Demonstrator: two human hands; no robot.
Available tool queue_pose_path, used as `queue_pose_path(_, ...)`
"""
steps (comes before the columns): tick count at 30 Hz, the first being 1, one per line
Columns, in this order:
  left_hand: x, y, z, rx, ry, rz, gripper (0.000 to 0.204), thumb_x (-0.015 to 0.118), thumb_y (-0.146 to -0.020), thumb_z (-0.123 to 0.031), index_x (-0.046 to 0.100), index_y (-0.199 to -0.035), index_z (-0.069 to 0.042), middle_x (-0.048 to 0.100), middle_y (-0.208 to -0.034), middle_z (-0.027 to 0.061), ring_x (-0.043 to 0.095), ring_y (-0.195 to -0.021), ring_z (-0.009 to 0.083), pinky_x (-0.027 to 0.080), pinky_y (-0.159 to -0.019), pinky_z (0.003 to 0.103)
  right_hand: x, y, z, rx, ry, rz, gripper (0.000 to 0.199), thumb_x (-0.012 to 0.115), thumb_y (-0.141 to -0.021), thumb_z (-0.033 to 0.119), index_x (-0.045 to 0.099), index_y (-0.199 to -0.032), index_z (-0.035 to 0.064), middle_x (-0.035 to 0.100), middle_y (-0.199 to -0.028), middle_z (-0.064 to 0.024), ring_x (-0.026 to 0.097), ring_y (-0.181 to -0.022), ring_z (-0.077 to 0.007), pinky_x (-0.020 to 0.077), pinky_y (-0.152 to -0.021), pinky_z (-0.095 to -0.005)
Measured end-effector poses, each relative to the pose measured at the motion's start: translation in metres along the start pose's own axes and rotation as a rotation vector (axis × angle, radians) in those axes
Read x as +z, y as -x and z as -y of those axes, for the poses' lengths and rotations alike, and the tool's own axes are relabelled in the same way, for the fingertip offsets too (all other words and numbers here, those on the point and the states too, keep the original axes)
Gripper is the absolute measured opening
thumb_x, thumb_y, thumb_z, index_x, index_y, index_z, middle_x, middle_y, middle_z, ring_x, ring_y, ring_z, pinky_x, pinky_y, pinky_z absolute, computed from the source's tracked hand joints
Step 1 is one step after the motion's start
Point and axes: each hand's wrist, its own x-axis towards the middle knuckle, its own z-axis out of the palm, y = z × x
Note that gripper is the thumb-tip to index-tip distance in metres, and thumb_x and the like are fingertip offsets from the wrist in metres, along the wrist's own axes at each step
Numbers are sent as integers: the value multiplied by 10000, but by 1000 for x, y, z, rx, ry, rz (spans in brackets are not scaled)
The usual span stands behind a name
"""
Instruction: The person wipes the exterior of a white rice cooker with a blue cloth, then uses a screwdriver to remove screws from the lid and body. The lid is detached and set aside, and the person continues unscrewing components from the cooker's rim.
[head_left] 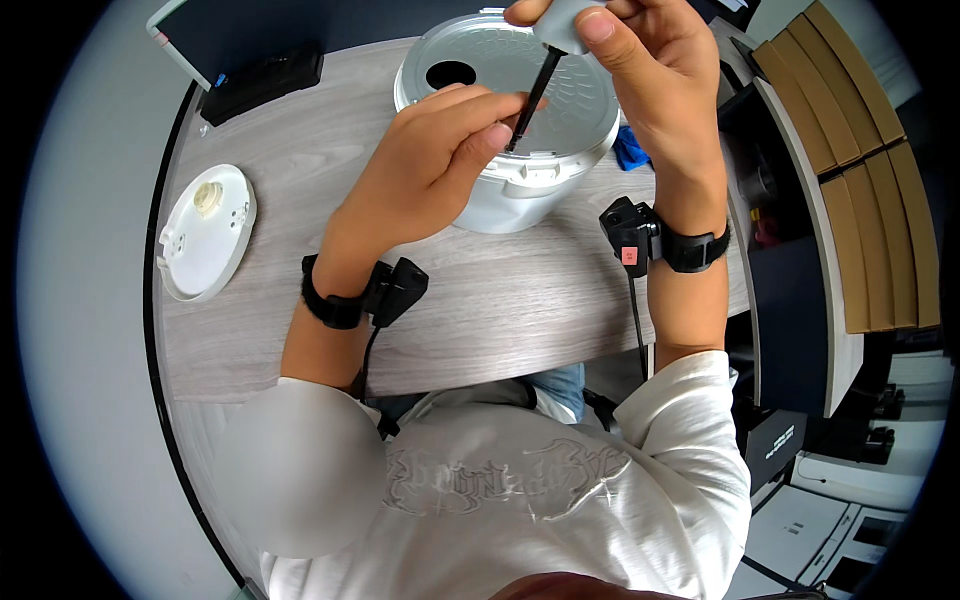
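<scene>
A white, bucket-shaped appliance (515, 205) stands at the far middle of the table, with a grey patterned top and a dark round hole. Over its near rim, my right hand (670, 90) is closed round the pale grey handle of a screwdriver (541, 88). The black shaft slants down to the left, its tip by the rim of the top. My left hand (420, 165) reaches over the near left side of the top, thumb and index finger pinched at the lower shaft. Whether those fingers also hold a screw is hidden.
On the wood-grain table (440, 320), a round white cover (210, 255) lies at the left. A dark screen (240, 40) and a black object (265, 90) are at the far left. Blue cloth (630, 150) sits right of the appliance. Brown boxes (825, 95) line the right side.
</scene>
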Motion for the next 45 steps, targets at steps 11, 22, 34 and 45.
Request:
queue_pose_path(11, 20, -9, -7, -135, 106, -166, 92, 724, -903, -85, 713, -927, 3, 729, -831, 56, 663, -738, 114, 507, -687, 238, 7, 5, -4, 91, 60, -55, 461, 718, -946, 113, 522, -1339, -28, 688, -1037, -72, 635, -953, -105, 515, -816, -247)
queue_pose_path(22, 15, -11, -2, -130, 198, -160, 85, 742, -864, -86, 750, -933, -37, 751, -794, 68, 711, -699, 139, 547, -660, 257, 18, 1, 3, 96, -27, -147, 491, 770, -860, -11, 528, -1285, -44, 698, -1033, -108, 679, -931, -140, 569, -830, -263)
queue_pose_path(34, 17, -9, -5, -120, 66, -184, 98, 774, -823, -59, 736, -896, -5, 761, -818, 85, 731, -722, 144, 570, -679, 249, 21, 1, 3, 105, 246, -159, 426, 729, -921, 54, 543, -1290, -52, 690, -1062, -81, 652, -965, -104, 560, -852, -247)
queue_pose_path(45, 11, -5, -3, -156, 144, -64, 97, 707, -915, -58, 720, -990, 3, 739, -879, 58, 680, -791, 109, 529, -730, 233, 30, 4, 21, 99, -64, -198, 447, 729, -914, 47, 537, -1301, -68, 684, -1082, -82, 653, -973, -116, 562, -883, -271)
